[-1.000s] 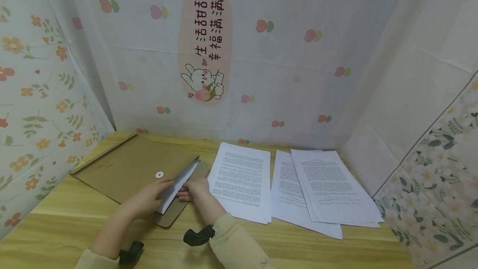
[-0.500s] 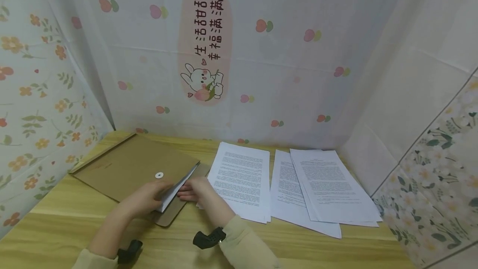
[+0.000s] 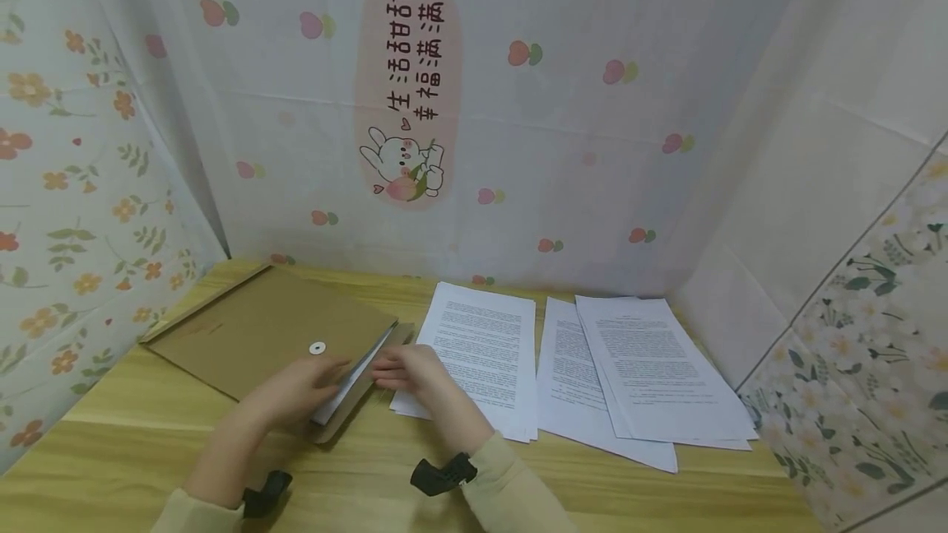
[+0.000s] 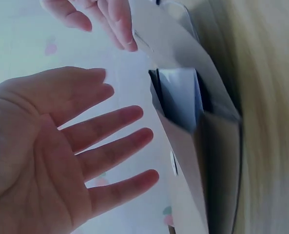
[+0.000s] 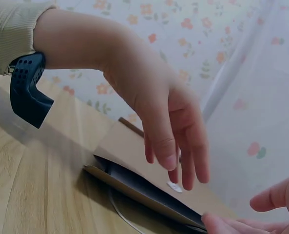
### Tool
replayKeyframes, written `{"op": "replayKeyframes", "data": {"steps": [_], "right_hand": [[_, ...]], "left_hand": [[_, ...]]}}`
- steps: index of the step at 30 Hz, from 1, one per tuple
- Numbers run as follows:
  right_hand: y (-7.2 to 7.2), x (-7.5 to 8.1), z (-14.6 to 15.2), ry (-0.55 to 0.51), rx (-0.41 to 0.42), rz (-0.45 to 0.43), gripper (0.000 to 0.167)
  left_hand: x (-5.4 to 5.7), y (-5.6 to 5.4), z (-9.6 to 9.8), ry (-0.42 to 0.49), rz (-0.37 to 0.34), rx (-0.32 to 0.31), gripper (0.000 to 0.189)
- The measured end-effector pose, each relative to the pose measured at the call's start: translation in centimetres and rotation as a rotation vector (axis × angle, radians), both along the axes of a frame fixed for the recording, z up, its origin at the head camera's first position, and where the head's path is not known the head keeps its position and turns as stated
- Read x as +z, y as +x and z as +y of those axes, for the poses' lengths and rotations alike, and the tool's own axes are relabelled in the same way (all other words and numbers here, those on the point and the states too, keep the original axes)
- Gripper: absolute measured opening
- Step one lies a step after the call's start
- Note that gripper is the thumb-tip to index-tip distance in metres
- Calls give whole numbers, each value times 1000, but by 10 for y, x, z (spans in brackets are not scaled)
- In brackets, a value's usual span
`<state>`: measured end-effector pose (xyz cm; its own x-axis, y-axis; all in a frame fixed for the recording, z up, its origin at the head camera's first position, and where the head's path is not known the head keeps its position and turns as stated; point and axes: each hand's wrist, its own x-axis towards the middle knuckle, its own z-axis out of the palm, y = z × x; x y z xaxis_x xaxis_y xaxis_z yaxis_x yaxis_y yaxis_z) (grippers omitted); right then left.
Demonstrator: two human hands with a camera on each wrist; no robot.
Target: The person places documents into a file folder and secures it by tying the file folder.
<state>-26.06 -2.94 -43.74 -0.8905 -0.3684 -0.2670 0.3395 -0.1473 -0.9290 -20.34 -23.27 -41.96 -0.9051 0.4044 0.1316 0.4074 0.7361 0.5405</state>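
A brown kraft document envelope point(image 3: 267, 323) with a white button lies on the left of the table. White papers point(image 4: 179, 95) show inside its parted mouth. The left hand point(image 3: 299, 385) is over the envelope near that mouth; in the right wrist view this left hand point(image 5: 168, 117) hangs with loose fingers and holds nothing. At the envelope's flap point(image 3: 348, 414) is the right hand point(image 3: 415, 370). Its straight fingers point(image 4: 120, 24) lie beside or against the raised flap in the left wrist view; contact is hard to tell.
A stack of printed sheets point(image 3: 481, 352) lies right of the envelope, partly behind the right hand. Farther right, more printed sheets point(image 3: 644, 360) overlap. A thin string point(image 5: 120, 209) trails under the flap. Patterned cloth point(image 3: 578, 138) hangs behind the table.
The right hand has shifted right, away from the envelope's mouth. The flap has risen a little off the table. The left hand has moved only slightly.
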Motion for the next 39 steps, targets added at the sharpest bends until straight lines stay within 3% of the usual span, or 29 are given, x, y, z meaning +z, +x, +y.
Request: {"op": "replayKeyframes", "data": {"steps": [7,12,15,17,20,23,29,39], "right_hand": [[0,4,28,50,-58,69,39],[-4,7,48,82,-114,92,37],[-6,10,60,99,-142,108,37],[-9,13,68,119,-162,127,37],[-12,18,82,169,-197,172,35],[-14,22,98,223,-221,229,34],[-15,27,128,307,-222,312,36],[-20,25,154,426,-285,267,41]], "left_hand": [[8,-4,20,90,-59,35,40],[12,-10,36,160,-47,59,41],[14,-13,49,167,-33,101,41],[14,-14,58,204,-62,128,42],[13,-17,71,298,-139,179,45],[11,-21,83,388,-173,208,45],[4,-30,104,423,-139,238,45],[-8,-47,124,468,-201,276,52]]}}
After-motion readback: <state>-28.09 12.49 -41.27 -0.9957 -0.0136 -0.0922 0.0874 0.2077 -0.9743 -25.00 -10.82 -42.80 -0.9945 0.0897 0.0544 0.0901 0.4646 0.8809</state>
